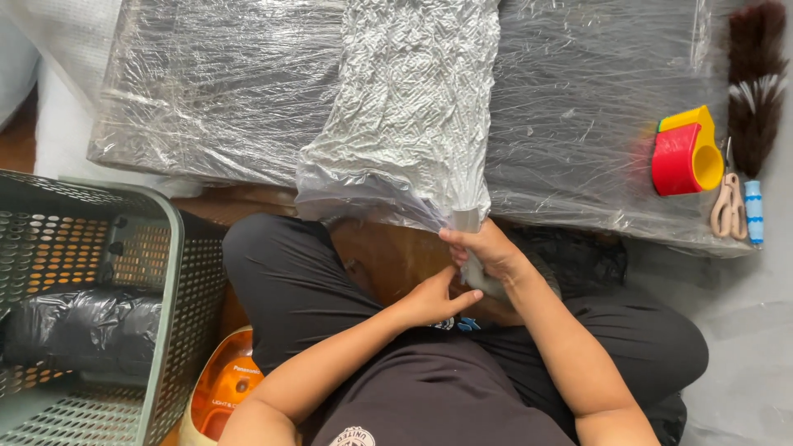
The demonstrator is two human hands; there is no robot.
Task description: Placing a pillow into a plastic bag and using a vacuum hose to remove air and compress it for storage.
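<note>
A crinkled, vacuum-packed clear plastic bag [409, 107] with white contents lies on a low table wrapped in plastic film [578, 124], its gathered end hanging over the near edge. My right hand [487, 248] grips that twisted end of the bag just below the table edge. My left hand [434, 299] sits right under it, fingers curled against the same bunched end. I am seated cross-legged in dark clothes, with both hands over my lap.
A green perforated plastic basket [165, 272] holding a black bag [83, 326] stands at the left. An orange and white appliance [223, 384] lies by my left knee. On the table's right edge sit a red and yellow tape dispenser [686, 153], scissors [728, 206] and a feather duster [753, 91].
</note>
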